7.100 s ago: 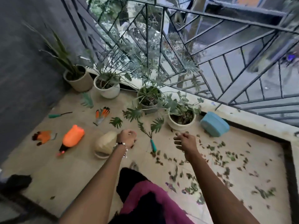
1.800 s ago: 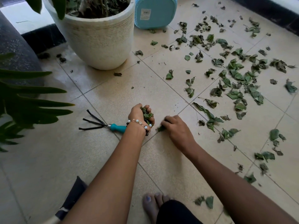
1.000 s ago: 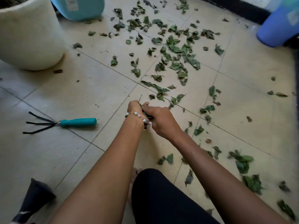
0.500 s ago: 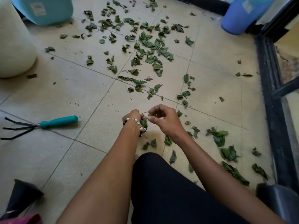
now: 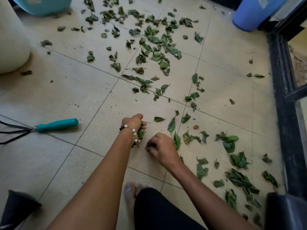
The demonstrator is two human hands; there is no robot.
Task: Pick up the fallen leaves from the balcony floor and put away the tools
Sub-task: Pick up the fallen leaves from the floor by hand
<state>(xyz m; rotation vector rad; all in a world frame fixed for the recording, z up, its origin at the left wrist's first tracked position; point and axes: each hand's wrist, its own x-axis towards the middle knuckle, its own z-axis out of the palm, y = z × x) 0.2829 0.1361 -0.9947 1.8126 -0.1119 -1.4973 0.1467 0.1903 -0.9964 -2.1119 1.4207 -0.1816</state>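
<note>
Floor: beige tiled balcony floor [image 5: 63, 90], grey grout lines running diagonally; fine dirt specks on several tiles.
Left hand: left hand [image 5: 133, 121] low over the middle of the floor, fingers curled into a fist round a bunch of green leaves [image 5: 141, 134]; leaf tips stick out below the fist. Beaded bracelet [image 5: 132, 130] on the wrist.
Right hand: right hand [image 5: 162, 147] just beside the left, knuckles up, fingers bent down to the tile. Fingertips blurred; whether they pinch a leaf cannot be told.
Fallen leaves: scattered leaves [image 5: 157, 40] thickest toward the far edge of the floor; a second loose spread [image 5: 232, 143] along the right edge, near the right hand and on toward the near right corner. Single long leaf [image 5: 171, 125] lies just beyond the right hand.
Tool: hand rake [image 5: 57, 125] with teal handle and black prongs, flat on the floor at the left edge, well apart from both hands, untouched.
Far edge items: white plant pot [image 5: 11, 44] at far left; teal container [image 5: 44, 5] beside it; blue bucket [image 5: 254, 12] in the far right corner.
Right edge: black door frame [image 5: 285, 113] borders the floor.
Near edge: bare foot [image 5: 130, 195] on the tile, dark-clad knee [image 5: 157, 211] beside it.
</note>
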